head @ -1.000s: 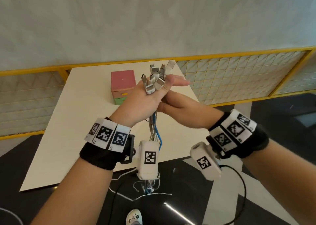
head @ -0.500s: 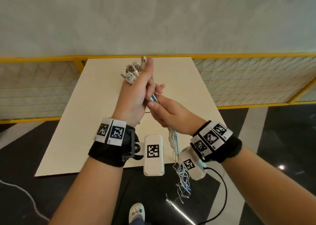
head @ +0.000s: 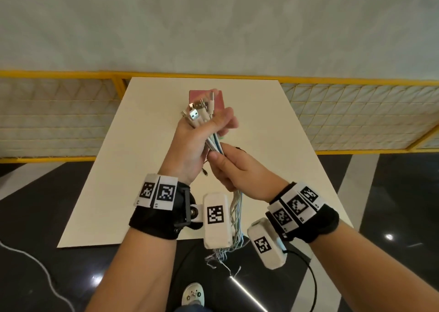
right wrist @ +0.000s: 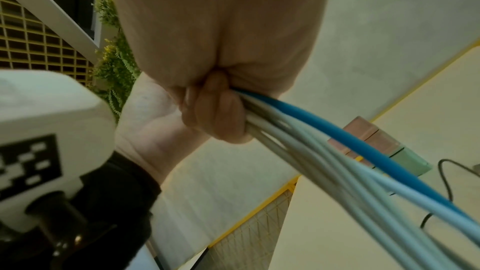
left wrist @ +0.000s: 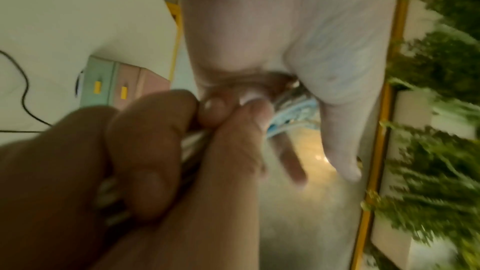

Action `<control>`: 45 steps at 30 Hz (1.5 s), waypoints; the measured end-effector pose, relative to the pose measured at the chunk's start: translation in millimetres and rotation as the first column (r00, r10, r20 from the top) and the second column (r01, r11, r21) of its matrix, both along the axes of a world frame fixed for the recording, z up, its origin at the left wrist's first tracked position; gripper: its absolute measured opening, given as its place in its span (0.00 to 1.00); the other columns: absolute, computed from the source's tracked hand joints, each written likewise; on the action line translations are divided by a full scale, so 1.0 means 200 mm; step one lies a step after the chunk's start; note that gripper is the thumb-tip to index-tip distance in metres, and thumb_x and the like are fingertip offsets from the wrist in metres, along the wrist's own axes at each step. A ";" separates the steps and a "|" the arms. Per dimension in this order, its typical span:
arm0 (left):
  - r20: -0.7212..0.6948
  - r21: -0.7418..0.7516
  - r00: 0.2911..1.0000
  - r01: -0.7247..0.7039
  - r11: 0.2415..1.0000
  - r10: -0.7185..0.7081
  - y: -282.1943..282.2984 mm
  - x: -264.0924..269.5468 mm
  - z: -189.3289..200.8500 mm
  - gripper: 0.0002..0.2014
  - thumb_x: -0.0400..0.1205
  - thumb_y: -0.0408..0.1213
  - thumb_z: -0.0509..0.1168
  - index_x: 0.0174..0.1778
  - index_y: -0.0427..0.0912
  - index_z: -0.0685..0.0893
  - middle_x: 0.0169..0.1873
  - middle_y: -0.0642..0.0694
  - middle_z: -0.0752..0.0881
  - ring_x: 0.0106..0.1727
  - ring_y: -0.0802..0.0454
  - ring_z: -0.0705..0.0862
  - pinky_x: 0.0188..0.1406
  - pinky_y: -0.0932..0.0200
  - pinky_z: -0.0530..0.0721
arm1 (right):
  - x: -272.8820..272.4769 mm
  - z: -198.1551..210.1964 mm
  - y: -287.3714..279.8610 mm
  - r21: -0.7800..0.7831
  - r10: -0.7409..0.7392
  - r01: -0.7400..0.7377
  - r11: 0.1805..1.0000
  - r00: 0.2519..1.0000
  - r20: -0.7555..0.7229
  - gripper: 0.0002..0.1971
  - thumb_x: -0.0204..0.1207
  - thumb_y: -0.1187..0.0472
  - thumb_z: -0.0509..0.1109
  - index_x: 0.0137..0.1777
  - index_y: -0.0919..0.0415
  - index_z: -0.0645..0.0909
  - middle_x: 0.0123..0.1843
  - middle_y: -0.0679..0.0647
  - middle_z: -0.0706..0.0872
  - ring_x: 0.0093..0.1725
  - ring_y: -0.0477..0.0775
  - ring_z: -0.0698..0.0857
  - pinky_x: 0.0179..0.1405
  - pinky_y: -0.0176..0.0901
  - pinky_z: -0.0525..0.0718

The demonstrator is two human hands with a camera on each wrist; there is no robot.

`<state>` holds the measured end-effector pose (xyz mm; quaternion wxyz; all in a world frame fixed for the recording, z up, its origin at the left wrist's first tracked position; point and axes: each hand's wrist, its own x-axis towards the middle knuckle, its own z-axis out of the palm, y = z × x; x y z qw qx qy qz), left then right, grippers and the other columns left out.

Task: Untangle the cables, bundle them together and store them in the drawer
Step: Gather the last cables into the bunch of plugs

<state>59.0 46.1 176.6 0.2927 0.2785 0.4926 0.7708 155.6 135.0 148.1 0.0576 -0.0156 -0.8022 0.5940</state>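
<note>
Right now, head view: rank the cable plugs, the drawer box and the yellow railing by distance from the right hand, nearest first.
1. Cable plugs, sticking out above the left hand, just beyond the right hand.
2. Drawer box, behind the plugs on the table.
3. Yellow railing, past the table's far edge.

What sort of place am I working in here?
Probably an indoor demo or lab space, not a home: a bare white table on glossy black flooring, fenced by a yellow-framed mesh railing, with greenery behind.
</note>
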 end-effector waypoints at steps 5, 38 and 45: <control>0.012 -0.155 0.999 0.049 0.987 -0.047 -0.09 -0.10 -0.07 0.21 0.81 0.52 0.61 0.30 0.38 0.77 0.40 0.42 0.92 0.55 0.45 0.90 0.73 0.43 0.77 | -0.14 -0.08 -0.10 0.076 0.023 -0.022 0.997 1.000 -0.021 0.10 0.86 0.56 0.53 0.49 0.62 0.70 0.31 0.49 0.72 0.25 0.48 0.70 0.24 0.41 0.73; 0.334 -0.194 0.684 -0.623 0.757 0.648 -0.33 -0.47 -0.32 0.29 0.86 0.51 0.62 0.22 0.46 0.60 0.15 0.53 0.59 0.15 0.58 0.55 0.16 0.64 0.54 | -0.62 -0.90 0.29 0.790 -0.362 -0.183 0.585 0.813 0.456 0.16 0.81 0.58 0.59 0.68 0.48 0.73 0.62 0.58 0.75 0.56 0.64 0.80 0.52 0.53 0.80; 0.300 -0.184 0.760 -0.547 0.817 0.576 -0.27 -0.44 -0.39 0.25 0.88 0.49 0.59 0.25 0.43 0.67 0.17 0.53 0.59 0.16 0.58 0.55 0.15 0.66 0.55 | -0.52 -0.72 0.19 0.535 -0.472 0.201 0.821 0.766 0.437 0.17 0.85 0.55 0.50 0.58 0.60 0.79 0.42 0.59 0.87 0.34 0.58 0.87 0.33 0.45 0.85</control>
